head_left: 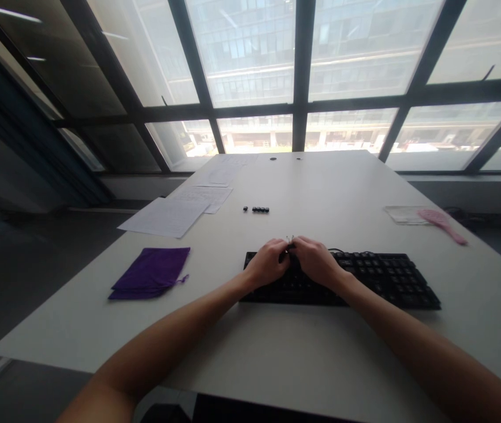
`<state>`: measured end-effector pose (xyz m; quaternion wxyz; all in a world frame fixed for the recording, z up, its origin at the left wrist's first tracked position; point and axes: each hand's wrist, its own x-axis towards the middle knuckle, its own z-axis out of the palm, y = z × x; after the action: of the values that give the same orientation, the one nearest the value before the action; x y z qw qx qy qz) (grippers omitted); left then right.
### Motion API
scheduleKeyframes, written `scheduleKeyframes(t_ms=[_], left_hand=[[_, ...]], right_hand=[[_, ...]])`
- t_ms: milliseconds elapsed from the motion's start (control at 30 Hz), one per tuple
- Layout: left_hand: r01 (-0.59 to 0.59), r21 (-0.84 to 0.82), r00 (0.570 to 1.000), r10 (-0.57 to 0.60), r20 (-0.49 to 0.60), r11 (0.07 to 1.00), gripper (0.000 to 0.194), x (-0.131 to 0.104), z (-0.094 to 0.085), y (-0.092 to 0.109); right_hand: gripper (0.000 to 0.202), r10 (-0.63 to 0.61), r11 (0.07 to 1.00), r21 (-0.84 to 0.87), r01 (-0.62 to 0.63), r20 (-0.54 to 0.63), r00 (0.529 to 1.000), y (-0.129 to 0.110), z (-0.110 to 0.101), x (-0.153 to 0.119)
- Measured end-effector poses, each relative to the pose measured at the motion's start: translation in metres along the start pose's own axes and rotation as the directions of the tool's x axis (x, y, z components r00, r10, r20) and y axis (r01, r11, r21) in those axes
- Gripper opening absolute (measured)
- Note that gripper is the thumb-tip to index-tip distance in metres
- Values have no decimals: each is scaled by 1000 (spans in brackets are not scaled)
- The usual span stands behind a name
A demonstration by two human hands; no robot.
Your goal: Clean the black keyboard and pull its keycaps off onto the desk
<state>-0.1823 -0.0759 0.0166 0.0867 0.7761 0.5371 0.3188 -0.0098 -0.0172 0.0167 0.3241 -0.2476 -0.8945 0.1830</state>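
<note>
A black keyboard (391, 276) lies on the white table in front of me. Over its upper left part, my left hand (270, 260) and my right hand (314, 258) meet, fingers pinched together. Between the fingertips is a small dark tool with two thin wire prongs pointing up, which looks like a wire keycap puller (290, 241). Whether a keycap sits in it is too small to tell. Beyond the keyboard, several black keycaps (260, 210) stand in a short row, with a single keycap (245, 209) just left of them.
Left of the keyboard lies a folded purple drawstring pouch (151, 271). Paper sheets (164, 216) spread along the table's left edge. At the right, a pink hairbrush (442, 225) rests partly on a clear plastic bag (403, 215). Large windows stand behind the table (321, 182).
</note>
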Motion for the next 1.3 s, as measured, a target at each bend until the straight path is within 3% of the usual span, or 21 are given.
scheduleKeyframes(t_ms=[100,267,533,767,900,1100,1300], left_hand=[[-4,-33,1000,5,6,999,8,1,1,-2],[50,-91,999,-48,25,995,14,4,5,-9],[82,-141,996,-85,-18,987,19,6,2,-5],[64,-193,990,-87,-112,979,23,3,0,0],[38,-113,986,-55,-156,993,26,1,0,4],[-96,82,988,105,-113,992,24,-2,-1,9],[-97,107,989,107,-98,990,23,-1,1,7]], right_hand=[[15,-7,999,-31,7,-2,1000,-2,2,-3],[20,201,961,215,-176,-99,975,4,3,0],[19,354,840,474,-264,-111,929,15,3,5],[19,335,858,456,-237,-146,931,11,3,4],[16,332,850,470,-240,-123,935,10,5,5],[20,344,827,509,-238,-123,931,14,6,6],[20,331,837,490,-241,-104,938,13,5,6]])
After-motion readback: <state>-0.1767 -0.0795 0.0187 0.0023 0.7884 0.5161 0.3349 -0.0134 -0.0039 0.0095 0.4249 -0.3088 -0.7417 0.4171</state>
